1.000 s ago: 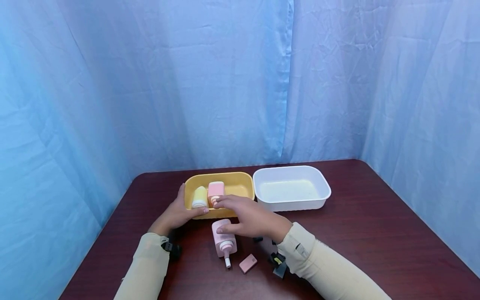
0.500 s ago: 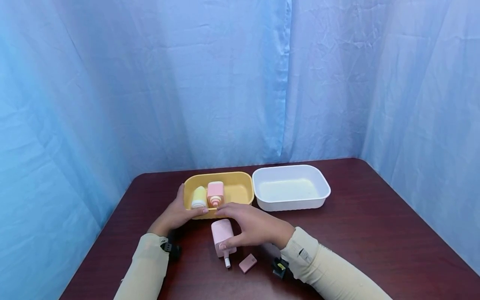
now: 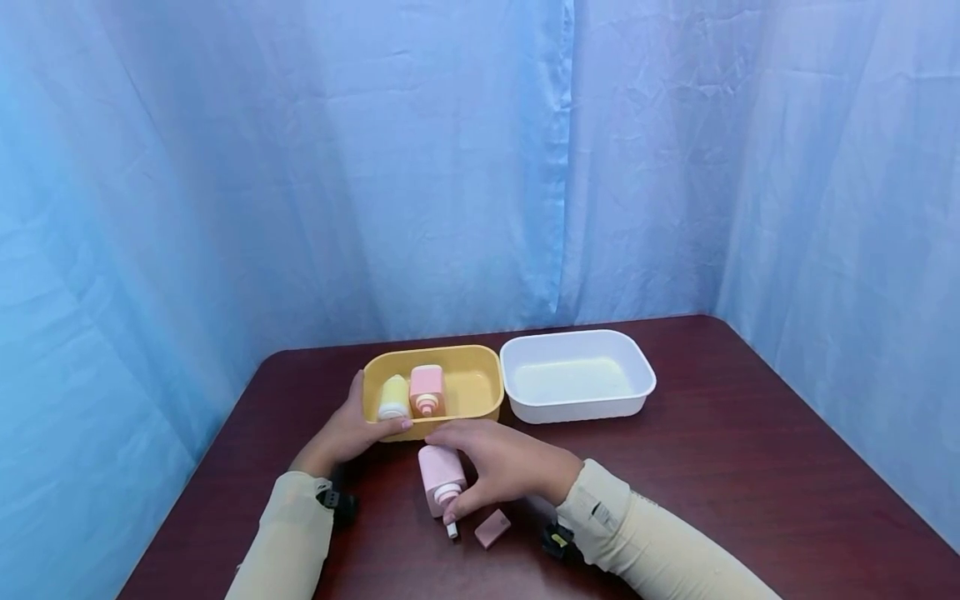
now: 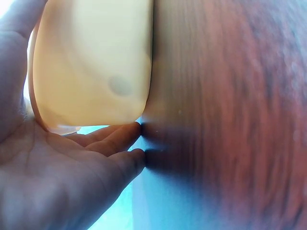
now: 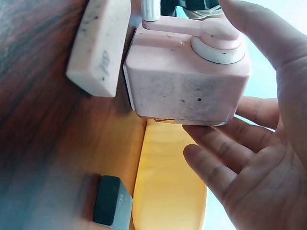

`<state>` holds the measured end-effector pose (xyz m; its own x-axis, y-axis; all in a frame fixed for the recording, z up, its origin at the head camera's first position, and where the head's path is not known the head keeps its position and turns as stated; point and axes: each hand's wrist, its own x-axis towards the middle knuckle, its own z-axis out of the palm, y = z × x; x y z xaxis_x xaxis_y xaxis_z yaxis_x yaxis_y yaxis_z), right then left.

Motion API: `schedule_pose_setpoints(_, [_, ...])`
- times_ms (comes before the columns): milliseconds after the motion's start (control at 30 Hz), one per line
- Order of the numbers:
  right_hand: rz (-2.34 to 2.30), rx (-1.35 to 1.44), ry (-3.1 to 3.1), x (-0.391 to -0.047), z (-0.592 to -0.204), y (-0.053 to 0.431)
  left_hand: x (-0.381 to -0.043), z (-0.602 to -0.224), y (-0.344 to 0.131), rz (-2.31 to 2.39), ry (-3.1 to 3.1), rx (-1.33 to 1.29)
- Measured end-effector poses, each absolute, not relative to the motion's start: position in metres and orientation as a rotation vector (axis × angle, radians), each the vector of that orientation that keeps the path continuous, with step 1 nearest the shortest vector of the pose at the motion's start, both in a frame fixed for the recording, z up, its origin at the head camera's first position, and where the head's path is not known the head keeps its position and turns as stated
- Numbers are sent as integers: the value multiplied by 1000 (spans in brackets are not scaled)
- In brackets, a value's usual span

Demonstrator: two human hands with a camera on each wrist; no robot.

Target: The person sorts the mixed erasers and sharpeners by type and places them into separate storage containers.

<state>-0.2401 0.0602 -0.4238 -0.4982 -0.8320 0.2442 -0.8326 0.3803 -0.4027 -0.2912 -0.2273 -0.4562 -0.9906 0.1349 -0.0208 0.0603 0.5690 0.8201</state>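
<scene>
a bottle (image 3: 437, 465) lies before the left tray (image 3: 472, 387), left of a block (image 3: 492, 530).

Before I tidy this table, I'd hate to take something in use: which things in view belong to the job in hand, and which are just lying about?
In the job, it seems:
pink pump bottle, at the right hand
yellow tray, gripped by the left hand
yellow bottle and coral bottle inside it

Apparently just lying about:
white tray
pink block
dark block
</scene>
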Motion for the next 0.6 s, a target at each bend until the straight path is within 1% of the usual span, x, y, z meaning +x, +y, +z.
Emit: schedule_pose_setpoints(600, [772,1537,-2618,-239,-429,57,-291,-457,-228,1408,2716,164])
